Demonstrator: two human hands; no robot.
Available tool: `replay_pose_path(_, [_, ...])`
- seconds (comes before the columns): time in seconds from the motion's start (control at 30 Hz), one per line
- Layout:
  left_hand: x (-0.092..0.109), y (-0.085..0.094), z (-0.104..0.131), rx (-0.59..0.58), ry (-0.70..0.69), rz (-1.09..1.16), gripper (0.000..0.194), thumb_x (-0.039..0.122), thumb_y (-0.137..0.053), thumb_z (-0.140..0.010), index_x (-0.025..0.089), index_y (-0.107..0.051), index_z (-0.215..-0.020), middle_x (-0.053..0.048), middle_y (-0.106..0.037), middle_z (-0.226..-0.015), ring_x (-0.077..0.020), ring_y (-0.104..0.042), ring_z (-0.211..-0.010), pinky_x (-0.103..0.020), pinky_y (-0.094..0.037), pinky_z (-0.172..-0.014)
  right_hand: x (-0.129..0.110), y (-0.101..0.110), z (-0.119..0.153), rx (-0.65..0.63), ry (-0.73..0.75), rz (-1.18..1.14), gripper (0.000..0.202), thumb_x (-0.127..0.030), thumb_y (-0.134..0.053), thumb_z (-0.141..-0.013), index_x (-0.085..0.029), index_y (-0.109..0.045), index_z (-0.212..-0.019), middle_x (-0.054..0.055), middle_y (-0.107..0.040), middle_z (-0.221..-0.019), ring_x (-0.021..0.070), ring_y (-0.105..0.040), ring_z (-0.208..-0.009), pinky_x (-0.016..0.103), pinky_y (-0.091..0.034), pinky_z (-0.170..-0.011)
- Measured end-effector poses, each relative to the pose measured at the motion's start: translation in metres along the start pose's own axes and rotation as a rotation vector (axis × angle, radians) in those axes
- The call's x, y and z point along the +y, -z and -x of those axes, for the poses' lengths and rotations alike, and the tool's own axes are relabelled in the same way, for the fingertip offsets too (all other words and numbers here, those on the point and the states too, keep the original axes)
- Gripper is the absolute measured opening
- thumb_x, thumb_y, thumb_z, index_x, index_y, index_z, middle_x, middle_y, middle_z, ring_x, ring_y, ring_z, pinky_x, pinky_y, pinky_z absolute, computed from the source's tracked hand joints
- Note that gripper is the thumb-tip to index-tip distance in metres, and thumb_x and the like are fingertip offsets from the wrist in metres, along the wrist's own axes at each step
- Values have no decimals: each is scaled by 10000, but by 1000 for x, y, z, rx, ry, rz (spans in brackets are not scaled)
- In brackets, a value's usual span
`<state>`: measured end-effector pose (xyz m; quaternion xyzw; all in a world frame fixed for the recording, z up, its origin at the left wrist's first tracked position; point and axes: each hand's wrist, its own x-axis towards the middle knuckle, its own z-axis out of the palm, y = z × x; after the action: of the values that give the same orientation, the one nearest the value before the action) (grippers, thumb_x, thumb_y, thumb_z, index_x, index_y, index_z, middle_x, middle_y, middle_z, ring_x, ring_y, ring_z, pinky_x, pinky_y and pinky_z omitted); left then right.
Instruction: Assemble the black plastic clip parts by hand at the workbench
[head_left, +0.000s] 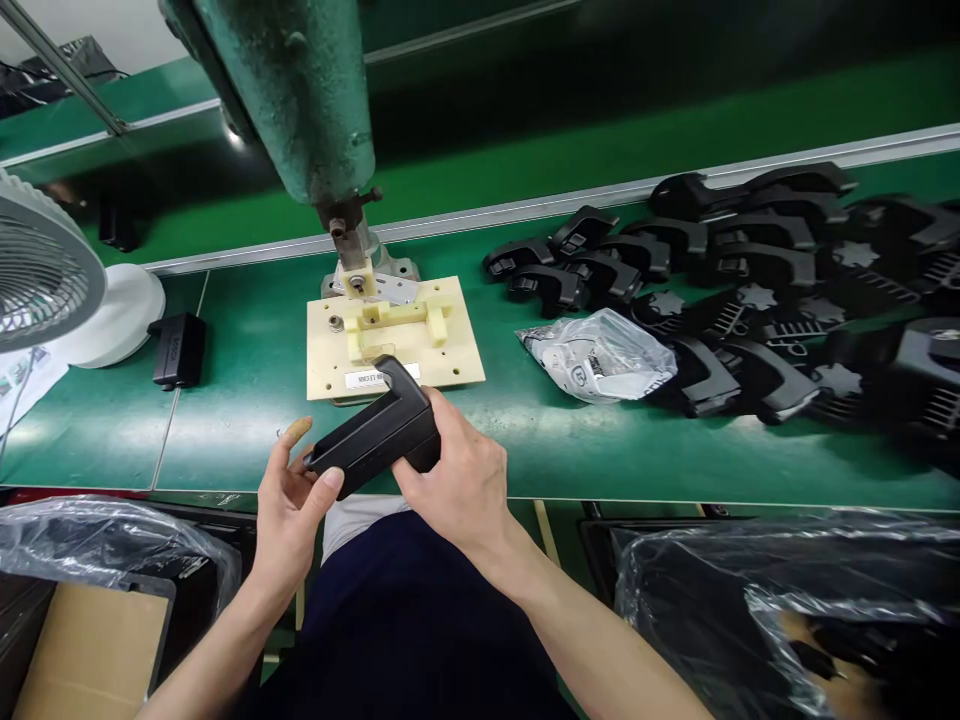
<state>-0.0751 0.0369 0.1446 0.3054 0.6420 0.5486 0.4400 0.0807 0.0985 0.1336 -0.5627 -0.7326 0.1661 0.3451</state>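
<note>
Both my hands hold one black plastic handle part [379, 430] just above the green table's front edge. My left hand [289, 500] grips its lower left end, with a taped fingertip raised. My right hand [457, 470] wraps the part's right end from below. Right behind the part sits a cream jig plate [394, 345] with a label, under the head of a green press machine [300, 90].
A heap of several black plastic parts [757, 290] covers the table's right side, with a clear bag of small pieces [596, 355] beside it. A white fan [45, 270] and a black adapter [178, 350] stand left. Plastic-lined boxes [787, 600] sit below the table edge.
</note>
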Motion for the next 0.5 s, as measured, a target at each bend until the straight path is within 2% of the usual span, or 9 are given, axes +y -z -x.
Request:
replay_pose_path(0.07, [-2,4,1,-3,-3,-27,700,373,-802,-681,205,-499,-1289,-57,-644,-1009,-171,-622,-931,-226,-496,-752,0,2,1,2,27,-49,560,-222,-546,-697,-106,-505,-1243,129,-689,-1033,292,-682,-847,400,-575,-679])
replay_pose_path(0.17, [-3,9,5,34,-19,-19,732,345,-837,-626,201,-526,-1272,-38,-661,-910,-172,-640,-851,-230,-508,-713,2,9,3,31,133,-182,582,-197,-558,-721,-115,-454,-1288,146,-635,-1161,274,-638,-1030,396,-562,-845])
replay_pose_path(0.3, [9,6,10,124,-9,75,739,352,-825,-632,195,-529,-1291,-31,-675,-877,-211,-659,-889,-290,-537,-786,10,21,14,163,264,-373,671,-325,-659,-782,-166,-381,-1371,171,-508,-1335,301,-516,-1217,476,-476,-1001])
replay_pose_path(0.33, [14,4,10,134,-9,118,738,360,-817,-641,196,-524,-1298,-32,-680,-876,-221,-665,-891,-321,-545,-811,12,24,20,207,237,-447,657,-339,-657,-799,-185,-387,-1377,163,-500,-1344,303,-507,-1225,484,-468,-1006])
replay_pose_path(0.4, [22,-3,9,132,-16,212,717,379,-810,-647,197,-536,-1284,-43,-691,-911,-238,-672,-901,-366,-556,-841,15,29,34,250,78,-657,512,-325,-599,-864,-230,-450,-1344,123,-553,-1280,274,-551,-1165,462,-490,-980])
replay_pose_path(0.43, [24,-7,9,131,-18,256,696,391,-812,-641,196,-555,-1259,-51,-693,-945,-245,-673,-912,-368,-561,-846,14,30,42,215,-26,-782,433,-328,-566,-894,-244,-493,-1312,105,-588,-1227,256,-581,-1118,443,-505,-959])
replay_pose_path(0.5, [22,-19,11,104,8,313,679,417,-818,-622,194,-581,-1218,-66,-691,-1002,-248,-679,-897,-349,-577,-816,7,29,57,47,-207,-1028,401,-414,-541,-919,-245,-538,-1282,99,-619,-1189,251,-603,-1093,434,-507,-955])
